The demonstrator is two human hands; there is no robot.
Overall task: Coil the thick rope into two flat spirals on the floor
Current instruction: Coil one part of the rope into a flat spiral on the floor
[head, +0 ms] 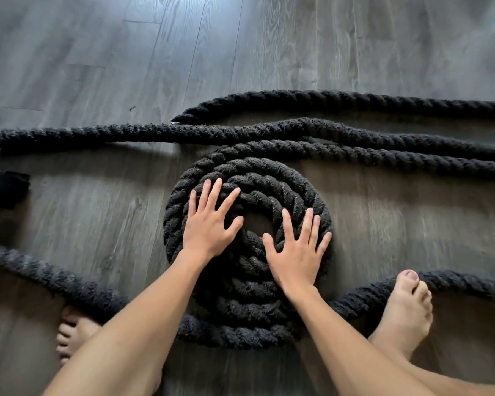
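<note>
A thick black twisted rope lies on the grey wood floor [97,67]. Part of it forms a flat spiral [283,178] of several turns in the middle of the view. My left hand [209,224] rests flat on the spiral's left side with fingers spread. My right hand [297,252] presses flat on its right side, fingers spread too. Neither hand grips the rope. Loose lengths of rope [355,132] run left to right behind the spiral, and one rope end [183,117] lies just beyond them.
Another stretch of rope [55,275] curves along the near left, and one runs off to the right by my right foot [406,310]. My left foot [72,335] stands at the lower left. A black object [5,188] sits at the left edge.
</note>
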